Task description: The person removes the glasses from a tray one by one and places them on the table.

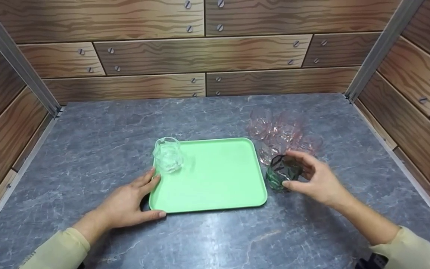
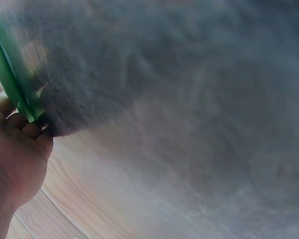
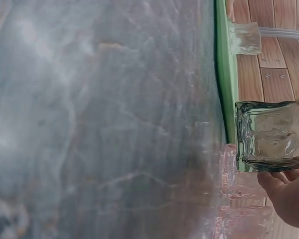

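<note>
My right hand (image 1: 321, 183) holds a dark green glass tumbler (image 1: 279, 175) upright, thumb on the near side and fingers on the far side. In the right wrist view, the tumbler's base is level with the tray's rim, above the tabletop. It stands just right of a light green tray (image 1: 215, 179). My left hand (image 1: 125, 205) rests at the tray's near left corner, fingers on the left rim and thumb along the front edge. On the tray's far left corner sits a clear glass (image 1: 168, 156).
Several pale pink glasses (image 1: 261, 125) stand grouped behind the green tumbler, right of the tray, the closest almost touching it. Grey marbled tabletop (image 1: 99, 134) surrounds the tray. Wood-patterned panels (image 1: 200, 56) enclose the table at the back and sides.
</note>
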Tool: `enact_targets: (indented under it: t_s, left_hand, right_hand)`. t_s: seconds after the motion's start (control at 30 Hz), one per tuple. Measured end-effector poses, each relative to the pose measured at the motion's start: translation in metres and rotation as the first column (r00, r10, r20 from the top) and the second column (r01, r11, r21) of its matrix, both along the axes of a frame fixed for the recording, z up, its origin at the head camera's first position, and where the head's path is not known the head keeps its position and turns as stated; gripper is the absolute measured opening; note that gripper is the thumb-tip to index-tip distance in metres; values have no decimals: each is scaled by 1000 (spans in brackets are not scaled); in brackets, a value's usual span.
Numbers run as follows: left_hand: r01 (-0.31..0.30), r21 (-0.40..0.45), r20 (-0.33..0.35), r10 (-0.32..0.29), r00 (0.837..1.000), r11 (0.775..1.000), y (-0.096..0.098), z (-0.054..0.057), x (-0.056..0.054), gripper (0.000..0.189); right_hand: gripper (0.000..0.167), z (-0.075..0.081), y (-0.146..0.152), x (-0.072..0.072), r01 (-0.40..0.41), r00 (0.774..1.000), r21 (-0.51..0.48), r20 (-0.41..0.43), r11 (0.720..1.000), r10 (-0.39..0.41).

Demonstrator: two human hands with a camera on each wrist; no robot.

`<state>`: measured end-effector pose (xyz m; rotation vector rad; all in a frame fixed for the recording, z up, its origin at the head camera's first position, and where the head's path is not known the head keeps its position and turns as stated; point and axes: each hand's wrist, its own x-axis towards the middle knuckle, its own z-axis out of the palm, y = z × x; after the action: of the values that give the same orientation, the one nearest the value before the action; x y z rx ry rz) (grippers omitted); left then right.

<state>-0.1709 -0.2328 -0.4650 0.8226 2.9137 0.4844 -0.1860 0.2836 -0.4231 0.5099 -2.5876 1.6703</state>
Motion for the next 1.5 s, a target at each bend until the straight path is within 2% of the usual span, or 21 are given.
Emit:
enact_targets:
  t_s: [0.43, 0.93, 1.17, 1.5]
  left_hand:
    - [-4, 2, 23, 4, 1000, 1000, 1, 1, 0, 109]
    - [-7, 3, 30, 7, 1000, 1000, 0, 1, 1, 109]
    - [-2, 14, 9, 2, 1000, 1000, 0, 0, 1, 110]
    - [-2, 9, 16, 2, 1000, 1000, 0, 1, 1, 109]
  right_hand:
    - [84, -12, 3, -2, 2, 999, 23, 42, 1000, -3]
    - [84, -15, 3, -3, -4, 999, 37, 52, 999, 2]
    - [82, -16, 2, -3, -12, 999, 20, 33, 1000, 11]
    - [81, -14, 2, -2, -25, 999, 12, 27, 1000, 24]
